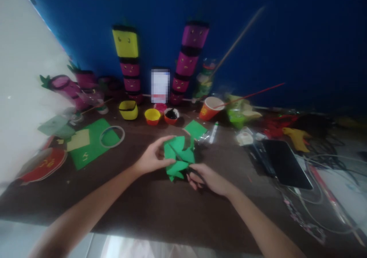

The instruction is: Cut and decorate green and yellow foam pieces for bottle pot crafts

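Observation:
Near the middle of the dark table, my left hand pinches the left side of a green cut piece, thumb on top. The piece has several pointed, leaf-like flaps. My right hand is closed round the handles of dark scissors at the lower right of the piece. The scissor blades reach in among the green flaps; their exact opening is blurred. Behind the hands lie a small green square and a white marker with a green cap.
Small yellow and orange cups stand behind the hands, beside a red paper cup. Green sheets and a clear ring lie left. A black tablet, cables and a yellow glue gun are right.

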Demonstrator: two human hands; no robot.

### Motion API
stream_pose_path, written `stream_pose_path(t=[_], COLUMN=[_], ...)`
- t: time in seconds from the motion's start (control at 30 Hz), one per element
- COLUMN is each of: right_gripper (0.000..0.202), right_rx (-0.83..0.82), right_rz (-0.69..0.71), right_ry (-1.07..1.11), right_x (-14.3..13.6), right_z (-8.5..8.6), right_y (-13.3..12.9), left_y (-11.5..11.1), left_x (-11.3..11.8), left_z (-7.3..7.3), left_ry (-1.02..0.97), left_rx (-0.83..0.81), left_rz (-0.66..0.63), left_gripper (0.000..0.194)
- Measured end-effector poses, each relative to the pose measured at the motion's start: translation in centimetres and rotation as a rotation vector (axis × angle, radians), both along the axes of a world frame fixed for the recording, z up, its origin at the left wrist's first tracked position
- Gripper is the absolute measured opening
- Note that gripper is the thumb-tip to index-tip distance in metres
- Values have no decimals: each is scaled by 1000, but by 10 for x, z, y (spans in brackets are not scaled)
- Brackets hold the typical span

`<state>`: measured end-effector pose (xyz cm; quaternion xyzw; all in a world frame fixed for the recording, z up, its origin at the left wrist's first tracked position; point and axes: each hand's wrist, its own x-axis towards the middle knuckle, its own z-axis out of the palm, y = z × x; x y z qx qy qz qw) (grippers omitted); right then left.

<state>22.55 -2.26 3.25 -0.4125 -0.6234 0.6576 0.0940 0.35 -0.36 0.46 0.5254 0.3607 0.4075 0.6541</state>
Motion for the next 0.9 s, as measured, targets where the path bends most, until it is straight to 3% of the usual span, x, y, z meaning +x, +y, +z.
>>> stream_pose_path(t=[0.27,0.53,0.73,0.9], right_gripper=[47,41,37,37], right_rx=[-19,-141,-210,-200], right_rz=[-19,10,45,30], right_ry=[12,28,49,26], right_x=[0,4,6,5], right_z=[0,-1,-3,-2], right_y=[0,3,5,5], left_y=[2,7,9,8], left_x=[-4,-13,-18,-14], left_z=[1,3,8,7], left_ry=[-16,73,22,-39], left_rx=[-7,5,2,19], left_rz=[-33,-186,-330,-299], left_gripper=[78,79,76,75])
